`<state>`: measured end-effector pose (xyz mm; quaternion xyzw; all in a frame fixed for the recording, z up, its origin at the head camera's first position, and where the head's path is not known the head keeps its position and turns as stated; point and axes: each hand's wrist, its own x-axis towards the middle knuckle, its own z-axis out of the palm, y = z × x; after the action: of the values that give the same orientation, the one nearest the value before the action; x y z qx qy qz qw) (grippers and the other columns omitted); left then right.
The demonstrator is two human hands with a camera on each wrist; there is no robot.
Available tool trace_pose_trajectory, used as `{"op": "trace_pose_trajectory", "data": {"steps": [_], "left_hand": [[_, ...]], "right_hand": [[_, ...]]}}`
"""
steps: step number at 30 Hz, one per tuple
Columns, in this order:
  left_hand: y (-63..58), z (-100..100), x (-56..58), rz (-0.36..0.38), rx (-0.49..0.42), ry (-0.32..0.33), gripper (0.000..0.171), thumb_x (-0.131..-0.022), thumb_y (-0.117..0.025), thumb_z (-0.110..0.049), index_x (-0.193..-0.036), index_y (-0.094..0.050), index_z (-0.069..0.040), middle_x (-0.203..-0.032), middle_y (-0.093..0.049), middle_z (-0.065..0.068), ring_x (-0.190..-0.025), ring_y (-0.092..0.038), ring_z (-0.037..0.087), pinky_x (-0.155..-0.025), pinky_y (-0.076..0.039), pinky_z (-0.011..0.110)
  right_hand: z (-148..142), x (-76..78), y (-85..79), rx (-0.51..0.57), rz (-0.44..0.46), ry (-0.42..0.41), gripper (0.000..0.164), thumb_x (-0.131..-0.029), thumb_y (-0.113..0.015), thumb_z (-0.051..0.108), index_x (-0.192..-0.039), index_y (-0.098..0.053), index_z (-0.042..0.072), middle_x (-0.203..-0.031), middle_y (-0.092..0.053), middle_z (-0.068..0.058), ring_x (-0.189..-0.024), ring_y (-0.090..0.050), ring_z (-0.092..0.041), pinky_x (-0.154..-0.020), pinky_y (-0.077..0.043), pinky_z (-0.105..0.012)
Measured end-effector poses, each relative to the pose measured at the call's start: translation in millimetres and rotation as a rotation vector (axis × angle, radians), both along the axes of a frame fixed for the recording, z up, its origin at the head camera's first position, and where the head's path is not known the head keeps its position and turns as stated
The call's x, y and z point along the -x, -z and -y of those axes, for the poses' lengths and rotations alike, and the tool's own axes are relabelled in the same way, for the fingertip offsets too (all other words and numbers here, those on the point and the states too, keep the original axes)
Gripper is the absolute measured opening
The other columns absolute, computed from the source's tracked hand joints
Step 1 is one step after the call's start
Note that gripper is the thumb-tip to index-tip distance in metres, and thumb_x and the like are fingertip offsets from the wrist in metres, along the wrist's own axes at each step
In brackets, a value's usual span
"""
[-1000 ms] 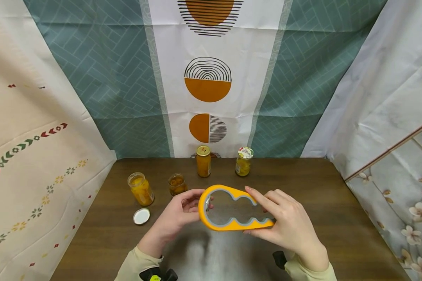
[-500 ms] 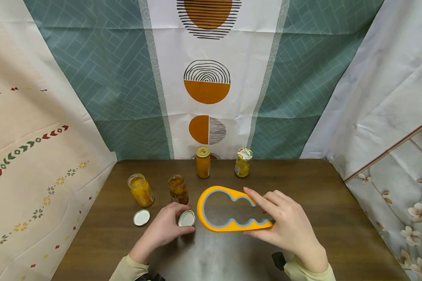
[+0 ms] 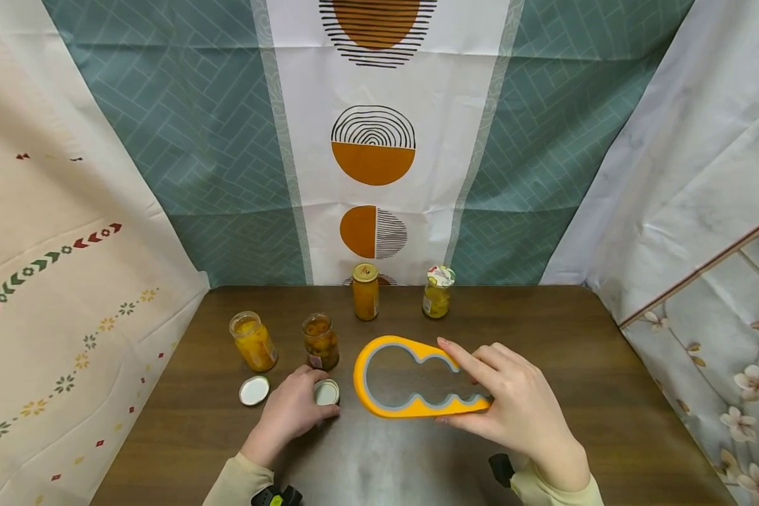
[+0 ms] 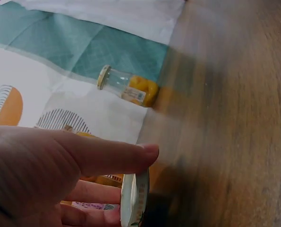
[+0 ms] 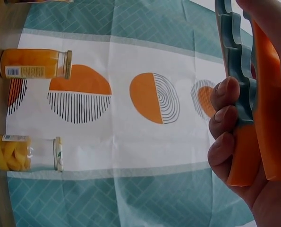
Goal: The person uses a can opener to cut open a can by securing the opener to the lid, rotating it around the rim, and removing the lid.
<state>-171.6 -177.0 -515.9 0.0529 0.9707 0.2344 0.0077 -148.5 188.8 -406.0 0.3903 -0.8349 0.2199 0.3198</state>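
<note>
Low at the table, the left hand pinches a lid between thumb and fingers, parted only as far as its rim needs. The lid lies roughly level, just on the near side of the open brown jar and to the right of a second lid; whether it touches the wood cannot be told. Of the two hands, the left is the nearer to that jar. To its right, the right hand grips the handle ends of an orange opener, fingers curled round them, the long axis running side to side, the rounded loop pointing toward the left hand, near but apart
</note>
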Motion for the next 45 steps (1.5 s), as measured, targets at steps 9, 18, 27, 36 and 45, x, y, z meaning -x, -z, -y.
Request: {"op": "trace_pose_trajectory", "data": {"steps": [9,18,27,36,45], "left_hand": [[5.0,1.0,4.4,-0.054,0.068,0.007,0.062,-0.070,-0.101,-0.035,-0.117,-0.077,-0.003,-0.113,-0.068,0.015,-0.100,-0.067,0.034,-0.083,-0.057,0.053],[8.9,0.0,2.1,-0.067,0.073,0.019,0.063,-0.069,-0.101,-0.034,-0.118,-0.077,-0.004,-0.117,-0.068,0.016,-0.106,-0.065,0.037,-0.087,-0.056,0.055],[13.9,-1.8,3.4,-0.065,0.070,0.019,0.063,-0.069,-0.102,-0.030,-0.120,-0.077,-0.004,-0.122,-0.068,0.017,-0.110,-0.064,0.038,-0.087,-0.057,0.056],[13.6,-5.4,8.0,-0.084,0.063,0.019,0.064,-0.069,-0.102,-0.026,-0.122,-0.077,-0.003,-0.122,-0.067,0.016,-0.107,-0.062,0.037,-0.085,-0.056,0.056],[16.4,-6.4,5.6,-0.042,0.078,0.016,0.067,-0.070,-0.102,-0.028,-0.126,-0.076,-0.003,-0.126,-0.066,0.017,-0.112,-0.062,0.037,-0.088,-0.056,0.056]], "right_hand": [[0.1,1.8,0.2,0.007,-0.026,-0.011,0.096,-0.067,-0.097,0.055,-0.150,-0.065,0.019,-0.083,-0.050,0.015,-0.074,-0.049,-0.004,-0.065,-0.040,-0.019],[0.6,0.5,3.5,0.013,-0.036,0.002,0.097,-0.066,-0.096,0.060,-0.150,-0.065,0.021,-0.082,-0.047,0.016,-0.074,-0.045,-0.002,-0.065,-0.038,-0.018],[-0.9,0.1,4.0,0.015,-0.043,0.006,0.094,-0.072,-0.092,0.065,-0.150,-0.065,0.020,-0.082,-0.046,0.016,-0.073,-0.043,-0.002,-0.065,-0.037,-0.018],[-2.1,-0.3,0.8,0.005,-0.042,0.010,0.097,-0.067,-0.096,0.059,-0.150,-0.065,0.021,-0.081,-0.047,0.015,-0.073,-0.045,-0.003,-0.065,-0.037,-0.018],[-1.3,-2.6,0.6,0.014,-0.059,-0.007,0.095,-0.068,-0.096,0.060,-0.149,-0.066,0.019,-0.081,-0.047,0.015,-0.072,-0.044,-0.004,-0.064,-0.037,-0.018]]}}
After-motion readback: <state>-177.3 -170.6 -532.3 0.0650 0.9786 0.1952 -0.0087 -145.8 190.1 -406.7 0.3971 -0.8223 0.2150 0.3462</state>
